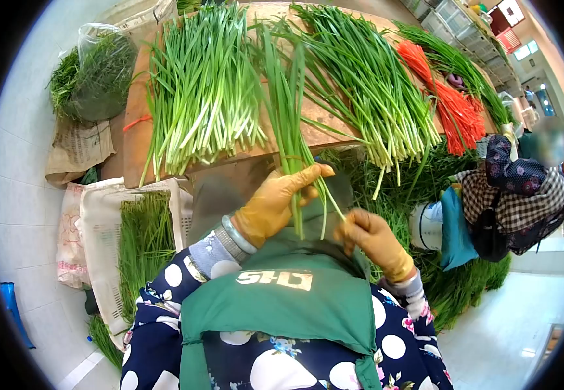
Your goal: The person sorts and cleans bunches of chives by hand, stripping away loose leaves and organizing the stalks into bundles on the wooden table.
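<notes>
Yellow-gloved, my left hand (pixel 274 203) is closed around a small bunch of garlic chives (pixel 288 123), just off the table's front edge. The leafy tops extend away over the table and the pale ends hang below my fingers. My right hand (pixel 371 239), also gloved, has its fingers pinched at the lower end of a single chive stalk (pixel 335 205) slanting out from that bunch. Beyond my hands, a large pile of chives (pixel 207 97) lies on the left of the table and another pile (pixel 373 91) on the right, cut ends toward me.
A wooden table (pixel 140 143) spans the front. Red ties (pixel 454 114) lie at its right. White crate (pixel 100 221) with greens stands left; a plastic bag of greens (pixel 103 71) is behind it. Loose greens (pixel 451 286) heap at right, near a seated person (pixel 516 201) and a white bucket (pixel 427 227).
</notes>
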A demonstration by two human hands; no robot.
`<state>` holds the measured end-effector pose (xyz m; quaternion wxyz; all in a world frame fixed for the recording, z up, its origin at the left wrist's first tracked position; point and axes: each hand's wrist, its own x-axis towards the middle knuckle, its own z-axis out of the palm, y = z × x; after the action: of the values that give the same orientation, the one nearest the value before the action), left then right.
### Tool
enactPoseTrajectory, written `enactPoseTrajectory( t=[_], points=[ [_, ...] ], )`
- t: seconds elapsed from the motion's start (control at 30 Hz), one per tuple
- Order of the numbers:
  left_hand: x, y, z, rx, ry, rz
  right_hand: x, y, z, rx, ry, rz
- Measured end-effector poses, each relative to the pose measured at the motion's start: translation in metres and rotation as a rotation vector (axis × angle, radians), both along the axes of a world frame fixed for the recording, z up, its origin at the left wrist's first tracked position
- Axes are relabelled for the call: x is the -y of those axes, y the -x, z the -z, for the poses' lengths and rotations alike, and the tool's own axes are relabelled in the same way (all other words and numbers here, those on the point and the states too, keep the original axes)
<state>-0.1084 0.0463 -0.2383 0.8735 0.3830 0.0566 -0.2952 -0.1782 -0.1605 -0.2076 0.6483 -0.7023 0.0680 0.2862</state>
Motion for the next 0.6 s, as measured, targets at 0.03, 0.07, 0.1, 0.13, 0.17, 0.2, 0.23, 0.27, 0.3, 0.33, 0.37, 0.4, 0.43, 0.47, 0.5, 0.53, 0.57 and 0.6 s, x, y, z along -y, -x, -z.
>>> enactPoseTrajectory(
  t=[0.03, 0.07, 0.1, 0.13, 0.17, 0.2, 0.23, 0.27, 0.3, 0.33, 0.37, 0.4, 0.43, 0.47, 0.5, 0.53, 0.57, 0.6],
  points=[
    [0.000, -0.003, 0.006, 0.040, 0.048, -0.016, 0.014, 0.010, 0.001, -0.003, 0.009, 0.000],
    [-0.002, -0.008, 0.017, 0.073, 0.023, -0.040, 0.029, 0.020, 0.005, -0.038, 0.070, -0.070],
    [-0.004, -0.011, 0.015, 0.066, 0.021, -0.029, 0.038, 0.024, 0.008, -0.073, 0.130, -0.140],
    [-0.005, -0.012, 0.010, 0.058, 0.017, -0.016, 0.042, 0.024, 0.011, -0.076, 0.136, -0.137],
    [-0.002, -0.010, 0.007, 0.058, 0.020, -0.009, 0.045, 0.025, 0.015, 0.188, 0.714, -0.337],
    [0.001, -0.007, 0.003, 0.060, 0.016, 0.007, 0.040, 0.022, 0.009, 0.458, 1.289, -0.527],
    [0.004, -0.007, 0.001, 0.065, 0.010, 0.020, 0.028, 0.014, -0.003, 0.440, 1.035, -0.322],
    [0.006, -0.006, 0.002, 0.067, 0.008, 0.024, 0.012, 0.006, -0.013, 0.439, 1.034, -0.317],
    [0.005, -0.006, 0.003, 0.057, 0.005, 0.024, -0.001, -0.002, -0.020, 0.399, 0.657, -0.152],
    [0.004, -0.006, 0.004, 0.048, -0.001, 0.021, -0.012, -0.006, -0.021, 0.351, 0.277, 0.007],
    [0.002, -0.006, 0.003, 0.052, -0.008, 0.015, -0.021, -0.009, -0.018, 0.356, 0.269, 0.003],
    [-0.001, -0.007, 0.002, 0.053, -0.011, 0.033, -0.029, -0.013, -0.015, 0.201, 0.168, -0.039],
    [-0.005, -0.007, 0.001, 0.053, -0.013, 0.048, -0.034, -0.017, -0.012, 0.045, 0.070, -0.085],
    [-0.008, -0.007, 0.001, 0.055, -0.019, 0.035, -0.033, -0.019, -0.007, 0.048, 0.064, -0.098],
    [-0.011, -0.007, 0.003, 0.015, 0.071, 0.051, -0.032, -0.017, -0.001, 0.005, -0.040, -0.121],
    [-0.014, -0.007, 0.006, -0.025, 0.163, 0.070, -0.033, -0.015, 0.003, -0.040, -0.143, -0.141],
    [-0.020, -0.008, 0.012, -0.015, 0.237, 0.113, -0.036, -0.014, -0.007, 0.008, -0.083, -0.096],
    [-0.021, -0.006, 0.016, -0.012, 0.233, 0.110, -0.034, -0.014, -0.006, 0.012, -0.087, -0.100]
  ],
)
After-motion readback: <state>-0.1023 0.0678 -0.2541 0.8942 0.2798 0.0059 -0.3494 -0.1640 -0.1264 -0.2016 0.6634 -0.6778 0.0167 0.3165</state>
